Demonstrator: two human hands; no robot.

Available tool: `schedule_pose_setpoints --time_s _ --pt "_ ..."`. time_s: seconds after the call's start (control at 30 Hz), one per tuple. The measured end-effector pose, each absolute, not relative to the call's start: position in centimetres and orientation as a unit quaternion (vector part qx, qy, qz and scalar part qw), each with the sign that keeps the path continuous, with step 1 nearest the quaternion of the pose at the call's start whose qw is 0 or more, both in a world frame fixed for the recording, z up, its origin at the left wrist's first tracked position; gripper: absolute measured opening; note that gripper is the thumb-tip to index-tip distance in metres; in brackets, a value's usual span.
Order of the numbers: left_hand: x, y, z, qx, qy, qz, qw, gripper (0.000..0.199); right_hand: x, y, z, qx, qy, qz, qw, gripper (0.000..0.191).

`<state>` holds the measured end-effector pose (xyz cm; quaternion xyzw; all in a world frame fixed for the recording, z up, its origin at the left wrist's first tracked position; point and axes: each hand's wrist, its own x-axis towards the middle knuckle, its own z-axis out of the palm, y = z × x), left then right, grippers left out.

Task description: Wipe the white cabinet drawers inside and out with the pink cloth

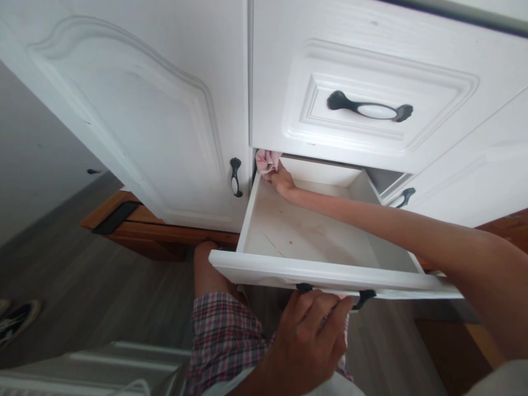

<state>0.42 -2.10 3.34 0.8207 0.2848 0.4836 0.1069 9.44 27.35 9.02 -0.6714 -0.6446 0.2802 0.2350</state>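
The right hand (280, 177) reaches deep into the far left corner of an open white drawer (322, 272), its fingers closed on a crumpled pink cloth (266, 160) that it presses against the corner where the drawer's left wall meets the back. The bare right forearm stretches across the drawer from the lower right of the view. The left hand (309, 335) is below, fingers curled around the dark drawer handle (363, 298) on the drawer's front panel, gripping it from underneath. The drawer floor shows faint brownish stains and a few thin scratch lines near its middle. Just above the open drawer sits a closed upper drawer (433, 66) with a dark handle that has a white middle (370, 108). To the left hangs a white cabinet door (136, 110) with a small dark pull (235, 177) near its edge. Beneath the drawer front a bare knee (206, 264) and plaid shorts (225, 335) show, over a grey wood-look floor (103, 297). A shoe (16, 322) lies at the far left edge.
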Motion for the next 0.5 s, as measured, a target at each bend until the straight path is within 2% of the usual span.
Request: schedule_pose_setpoints --time_s 0.1,0.23,0.4,0.5 --pt "0.6 -2.0 3.2 0.814 0.282 0.495 0.109 0.035 9.8 27.2 9.1 -0.637 -0.602 0.362 0.318 0.066" --pt "0.8 -2.0 3.1 0.812 0.286 0.497 0.105 0.035 10.4 26.1 9.4 -0.557 -0.507 0.536 0.381 0.056" --pt "1.1 -2.2 3.1 0.803 0.287 0.511 0.111 0.034 11.1 22.7 9.9 -0.489 -0.472 0.641 0.356 0.048" --pt "1.2 -2.2 3.2 0.798 0.293 0.514 0.114 0.034 11.6 20.4 9.7 -0.443 -0.488 0.691 0.299 0.05"
